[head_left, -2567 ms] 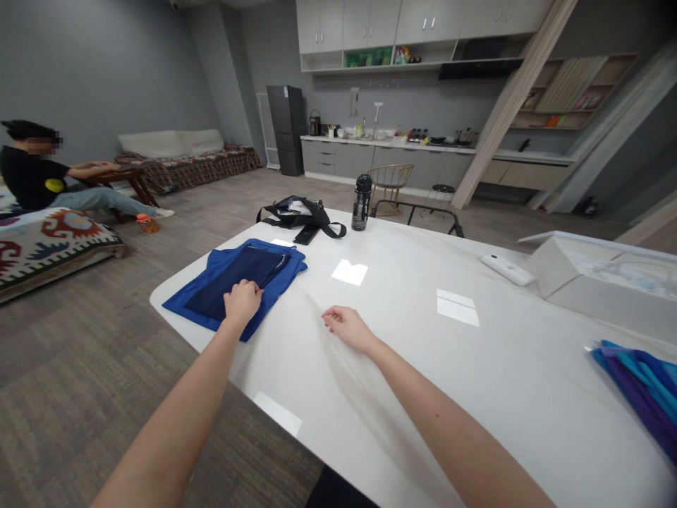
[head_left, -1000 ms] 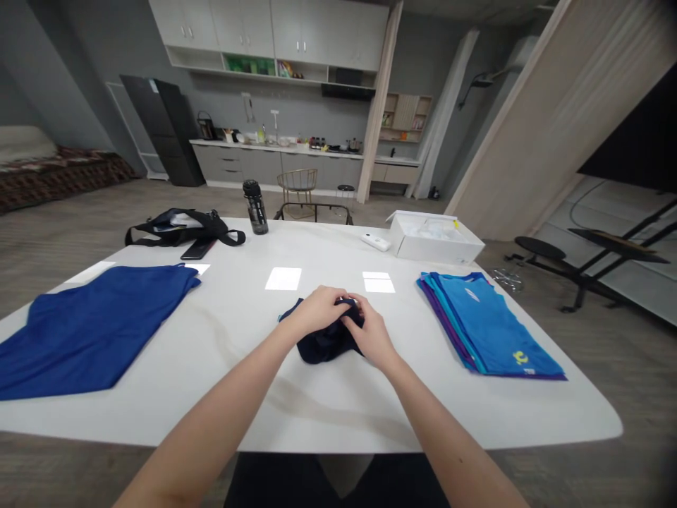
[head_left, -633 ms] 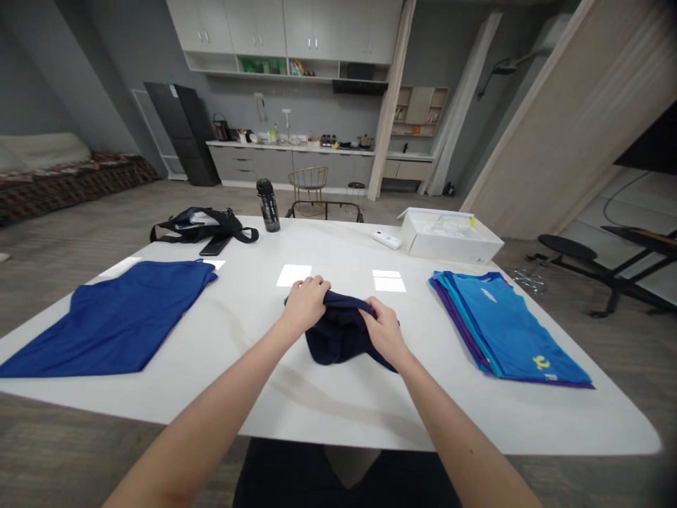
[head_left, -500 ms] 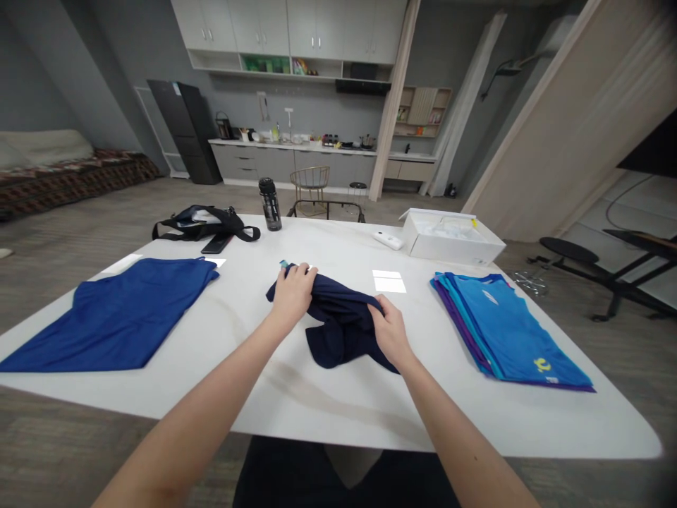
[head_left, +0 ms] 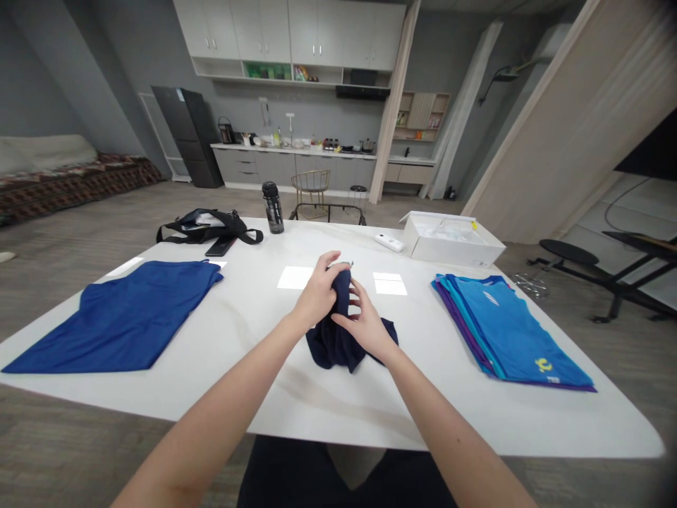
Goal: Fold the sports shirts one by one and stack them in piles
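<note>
Hands: two; left hand [head_left: 317, 291] and right hand [head_left: 369, 326], both at the navy cloth.
Left grip: fingers and thumb clamped on the cloth's raised fold.
Right grip: fingers curved and spread at the fold's other side, thumb toward it; whether it pinches, I cannot tell.
Navy cloth: one [head_left: 336, 347], bunched near the table's front middle, its upper part raised between the hands.
Blue cloth: one [head_left: 130, 310], spread flat at the left of the table [head_left: 222, 402].
Stack: one [head_left: 510, 331], at the right; blue shirt on top, teal and purple layers below, number uncertain.
Box: one [head_left: 455, 247], white, lid open, clear wrapping inside, behind the stack.
White device: one [head_left: 390, 243], just beside the box.
Bottle: one [head_left: 273, 209], black, upright near the far edge.
Bag: one [head_left: 204, 224], black, open, left of the bottle.
Phone: one [head_left: 221, 245], in front of the bag.
In the way: fingers hide part of the raised fold.
</note>
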A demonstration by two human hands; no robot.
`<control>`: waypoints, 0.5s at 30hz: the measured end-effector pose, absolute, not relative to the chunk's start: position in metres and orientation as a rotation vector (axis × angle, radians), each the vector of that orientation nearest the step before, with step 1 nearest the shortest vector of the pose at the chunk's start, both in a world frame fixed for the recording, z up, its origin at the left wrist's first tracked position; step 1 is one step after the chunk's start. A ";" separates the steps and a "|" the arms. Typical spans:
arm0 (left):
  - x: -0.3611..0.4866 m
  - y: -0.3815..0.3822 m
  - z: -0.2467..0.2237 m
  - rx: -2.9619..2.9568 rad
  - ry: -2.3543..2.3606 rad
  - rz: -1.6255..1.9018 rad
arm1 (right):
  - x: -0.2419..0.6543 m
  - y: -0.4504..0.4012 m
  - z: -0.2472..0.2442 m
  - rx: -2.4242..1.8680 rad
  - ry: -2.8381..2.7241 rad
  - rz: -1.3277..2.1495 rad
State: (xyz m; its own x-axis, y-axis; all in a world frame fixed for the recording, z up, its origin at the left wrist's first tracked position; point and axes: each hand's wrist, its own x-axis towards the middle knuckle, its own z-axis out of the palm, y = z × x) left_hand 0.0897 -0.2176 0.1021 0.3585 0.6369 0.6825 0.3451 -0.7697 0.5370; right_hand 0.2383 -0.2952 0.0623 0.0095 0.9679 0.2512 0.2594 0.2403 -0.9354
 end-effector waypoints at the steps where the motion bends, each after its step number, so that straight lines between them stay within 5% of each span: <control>1: 0.093 -0.222 0.098 2.357 0.805 1.350 | 0.234 -0.291 0.065 -1.189 -1.446 0.859; 10: 0.042 -0.199 0.059 1.708 1.365 1.501 | 0.271 -0.268 0.041 -1.174 -0.682 0.768; 15: 0.014 -0.184 0.041 1.010 1.236 1.482 | 0.317 -0.267 0.011 -1.143 -0.568 1.013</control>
State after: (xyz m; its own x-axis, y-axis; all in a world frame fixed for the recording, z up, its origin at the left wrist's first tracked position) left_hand 0.0144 -0.1841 0.0410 -0.2331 0.9720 0.0294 -0.1452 -0.0647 0.9873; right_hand 0.3166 -0.2674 0.0111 0.4618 0.8797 -0.1137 -0.3617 0.0697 -0.9297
